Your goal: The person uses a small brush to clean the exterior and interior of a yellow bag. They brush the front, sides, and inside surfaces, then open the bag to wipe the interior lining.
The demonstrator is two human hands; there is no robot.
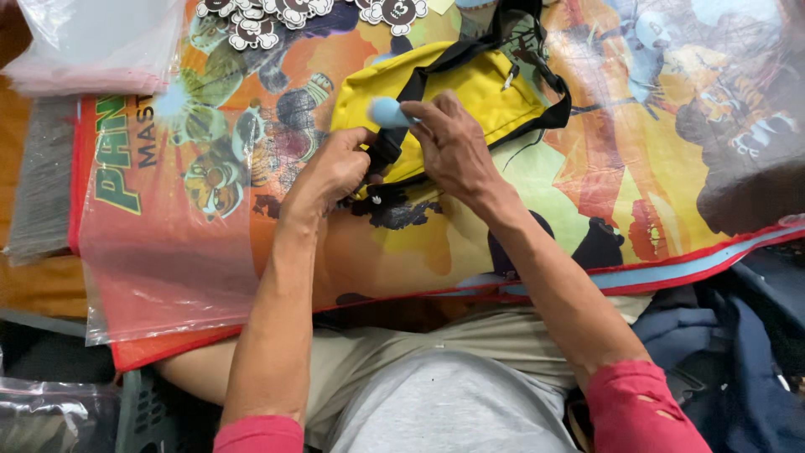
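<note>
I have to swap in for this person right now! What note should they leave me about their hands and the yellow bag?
Left hand: pinching the black strap at the yellow bag's near edge.
Right hand: holding a small light-blue tool against the bag.
The bag lies on a colourful cartoon-printed sheet over the lap; black-and-white cutout patches sit at the far edge.
Done: bag laid out, strap gripped.
Left: cannot tell how far the work has got.

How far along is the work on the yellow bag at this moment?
Done: the yellow bag already lies flat on the printed cloth. In hand: the right hand holds a light blue tool against the bag's black strap, which the left hand pinches. Left: panda-shaped patches lie loose at the top edge; none shows on the bag.
</note>
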